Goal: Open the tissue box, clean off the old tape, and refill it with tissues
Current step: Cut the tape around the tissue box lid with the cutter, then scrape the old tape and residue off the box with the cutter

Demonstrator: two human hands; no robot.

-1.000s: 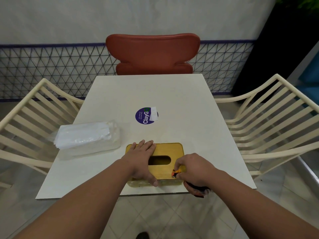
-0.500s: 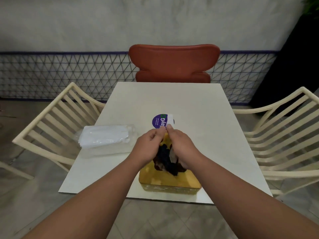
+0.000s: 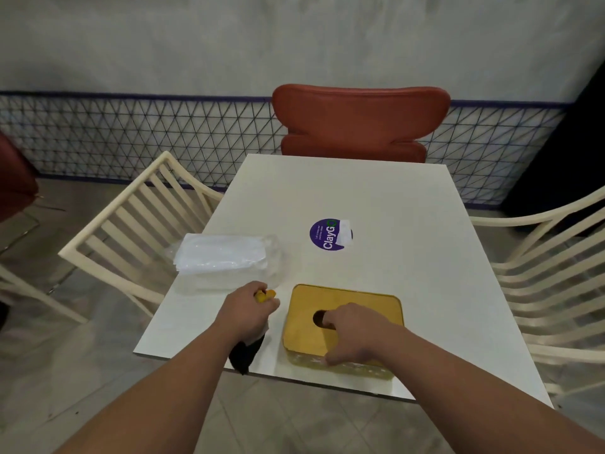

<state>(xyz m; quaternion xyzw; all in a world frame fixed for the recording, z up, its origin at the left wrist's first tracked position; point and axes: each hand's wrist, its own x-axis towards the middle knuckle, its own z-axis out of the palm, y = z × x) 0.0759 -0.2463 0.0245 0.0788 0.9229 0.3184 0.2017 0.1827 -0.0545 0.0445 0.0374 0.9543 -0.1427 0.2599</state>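
— Since half a second ago, the hands have been parted: the tool with the orange tip point(image 3: 265, 294) and dark cloth point(image 3: 245, 353) is now gripped in the left hand point(image 3: 250, 314), fingers curled round it, just left of the box.
— And the right hand point(image 3: 352, 335)?
— It is laid on the yellow tissue box point(image 3: 343, 326) at the table's point(image 3: 409, 224) near edge; fingertips are hooked into the oval slot point(image 3: 319, 317), the thumb pressed at the near side, where white tape residue is seen.
— What could go wrong?
— Judged from here, the box could be dragged off the edge if the lid is pulled hard. The wrapped tissue pack point(image 3: 226, 257) is kept farther left, the purple sticker point(image 3: 330, 236) beyond.
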